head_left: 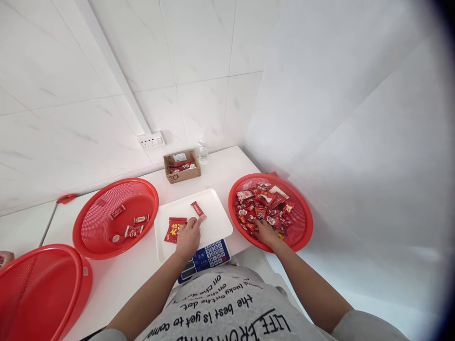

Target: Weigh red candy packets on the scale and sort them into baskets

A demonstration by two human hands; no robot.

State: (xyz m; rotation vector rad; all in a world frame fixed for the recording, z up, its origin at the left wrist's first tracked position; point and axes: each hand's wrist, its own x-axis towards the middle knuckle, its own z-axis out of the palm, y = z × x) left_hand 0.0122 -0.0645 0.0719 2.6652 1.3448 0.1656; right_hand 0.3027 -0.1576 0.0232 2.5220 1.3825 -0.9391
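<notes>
My left hand (189, 237) is over the white tray (213, 232) of a digital scale. Its fingertips are closed on the lower end of a narrow red packet (197, 208). Beside that hand lies a larger red packet (174, 229) with yellow characters, partly covered by the fingers. To the right, my right hand (265, 232) reaches into a red plastic basket (305, 222) and touches the wrapped snacks (261, 199) heaped there. Its fingers look apart, and their tips are partly lost among the packets. The scale's blue keypad (213, 253) shows below the tray.
Another red basket (87, 213) on the left contains several small packets. A further red basket (76, 284) stands at the lower left. Behind the scale are a cardboard box (185, 176) of packets and a clear plastic container (202, 151), near the wall socket (151, 140).
</notes>
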